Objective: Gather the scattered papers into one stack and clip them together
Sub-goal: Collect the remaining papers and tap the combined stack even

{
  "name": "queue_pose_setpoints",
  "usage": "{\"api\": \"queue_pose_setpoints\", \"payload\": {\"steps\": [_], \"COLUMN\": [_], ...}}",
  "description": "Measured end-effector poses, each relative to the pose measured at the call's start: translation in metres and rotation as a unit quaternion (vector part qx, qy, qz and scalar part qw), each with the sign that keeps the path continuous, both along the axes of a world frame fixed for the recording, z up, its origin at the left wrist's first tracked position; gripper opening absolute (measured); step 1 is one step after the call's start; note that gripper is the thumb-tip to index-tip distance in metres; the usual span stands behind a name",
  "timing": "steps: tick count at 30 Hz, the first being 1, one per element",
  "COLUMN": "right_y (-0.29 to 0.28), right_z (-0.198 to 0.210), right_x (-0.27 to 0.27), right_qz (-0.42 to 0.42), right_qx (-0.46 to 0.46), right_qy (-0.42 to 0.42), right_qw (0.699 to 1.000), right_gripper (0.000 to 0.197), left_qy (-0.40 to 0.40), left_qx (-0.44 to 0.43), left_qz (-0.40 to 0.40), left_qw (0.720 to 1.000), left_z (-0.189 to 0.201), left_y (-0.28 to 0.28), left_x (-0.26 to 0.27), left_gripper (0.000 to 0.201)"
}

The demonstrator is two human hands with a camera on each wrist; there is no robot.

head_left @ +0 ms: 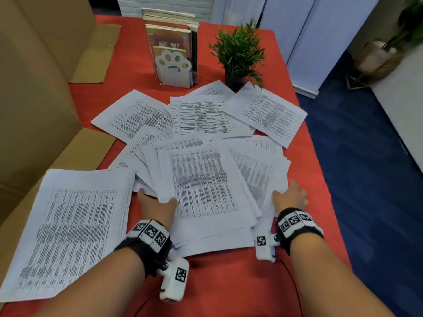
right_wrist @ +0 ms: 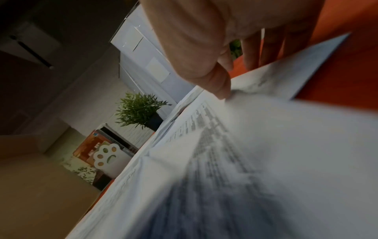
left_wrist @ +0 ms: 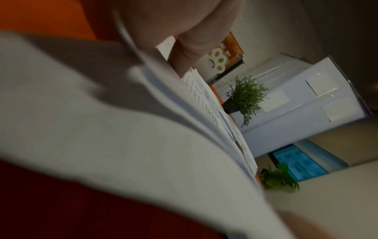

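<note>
Printed white papers lie scattered over the red table (head_left: 229, 282). A loose pile (head_left: 206, 186) sits in the middle, with single sheets (head_left: 267, 113) fanned out beyond it. A separate stack (head_left: 68, 225) lies at the near left. My left hand (head_left: 158, 202) grips the pile's left edge, thumb (left_wrist: 184, 32) on top of the paper (left_wrist: 122, 129) and fingers beneath. My right hand (head_left: 289, 195) holds the pile's right edge. Its thumb (right_wrist: 220, 90) presses on the top sheet (right_wrist: 266, 145), and its fingers (right_wrist: 272, 48) run down behind the raised paper edge.
A white paw-shaped bookend (head_left: 172, 65) holding books stands at the back, with a small potted plant (head_left: 238, 53) to its right. Cardboard boxes (head_left: 34, 88) line the left side. The table's right edge drops to blue floor (head_left: 366, 156).
</note>
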State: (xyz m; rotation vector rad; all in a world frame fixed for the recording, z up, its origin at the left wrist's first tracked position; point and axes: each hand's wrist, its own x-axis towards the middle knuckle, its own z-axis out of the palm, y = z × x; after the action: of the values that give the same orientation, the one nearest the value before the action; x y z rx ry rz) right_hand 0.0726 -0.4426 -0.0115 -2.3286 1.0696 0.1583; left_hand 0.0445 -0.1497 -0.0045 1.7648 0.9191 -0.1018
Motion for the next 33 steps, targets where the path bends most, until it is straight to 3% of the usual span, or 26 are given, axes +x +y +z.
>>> {"api": "queue_pose_setpoints", "payload": {"steps": [3,6,9,12,18,20,22,24,29,33], "right_y": [-0.005,-0.006,-0.006,-0.005,0.0,0.005,0.009,0.01,0.016,0.023], "right_z": [-0.003,-0.003,-0.002,-0.001,0.02,0.034,0.045,0.053,0.085,0.121], "right_x": [0.009,0.008,0.0,-0.009,-0.022,-0.024,-0.026,-0.028,-0.032,-0.032], "right_qz": [-0.014,-0.008,0.024,0.046,0.045,0.051,0.065,0.071,0.078,0.115], "right_qx": [0.089,0.123,0.099,0.055,0.039,0.029,0.011,-0.008,-0.075,-0.155], "right_qy": [-0.049,-0.044,-0.042,-0.043,-0.152,-0.177,-0.186,-0.189,-0.209,-0.264], "right_qw": [0.995,0.991,0.994,0.996,0.987,0.983,0.98,0.979,0.972,0.945], "right_gripper": [0.055,0.052,0.041,0.029,0.015,0.012,0.009,0.012,0.01,0.009], "left_qy": [0.012,0.059,0.047,0.004,-0.01,-0.018,0.0,0.003,-0.041,-0.042], "left_qx": [-0.006,0.001,0.025,0.043,-0.001,-0.005,0.01,0.028,0.127,0.19], "left_qz": [-0.046,-0.087,-0.119,-0.128,-0.111,-0.132,-0.155,-0.167,-0.195,-0.195], "left_qw": [0.999,0.994,0.991,0.991,0.994,0.991,0.988,0.986,0.972,0.961], "left_z": [-0.005,-0.01,-0.006,-0.001,-0.009,-0.018,-0.016,-0.011,0.001,0.009], "left_y": [0.001,0.011,0.021,0.029,0.036,0.035,0.03,0.026,0.04,0.063], "left_x": [-0.012,-0.021,-0.031,-0.041,-0.046,-0.047,-0.047,-0.047,-0.044,-0.044], "left_gripper": [0.102,0.101,0.095,0.102,0.105,0.089,0.057,0.037,0.026,0.015]}}
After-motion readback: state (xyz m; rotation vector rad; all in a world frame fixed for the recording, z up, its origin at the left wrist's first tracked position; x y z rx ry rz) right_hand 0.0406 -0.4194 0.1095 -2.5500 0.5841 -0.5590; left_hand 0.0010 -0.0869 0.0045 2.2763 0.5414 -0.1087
